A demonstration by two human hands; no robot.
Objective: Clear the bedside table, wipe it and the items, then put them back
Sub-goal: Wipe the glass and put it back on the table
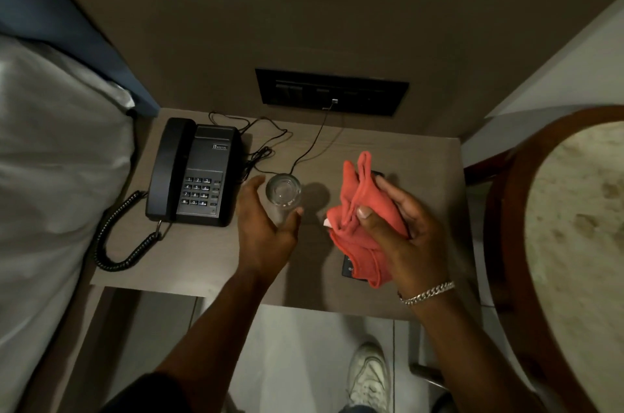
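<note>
Head view: left hand point(266, 227) curls its fingers point(299, 211) around the drinking glass point(283, 191) at tabletop point(209, 254) centre, likely lifting it clear; right hand point(401, 227), at three o'clock, clutches the red cloth point(358, 210) ready for wiping.

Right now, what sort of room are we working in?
Probably a hotel bedroom: a corded desk phone on the bedside table, a white pillow beside it, and a switch panel set in the wall.

A clear glass point(283, 191) stands upright mid-tabletop point(209, 254), beside a black corded phone point(194, 173) at the left edge. A crumpled red cloth point(363, 220) hangs above the right half.
</note>
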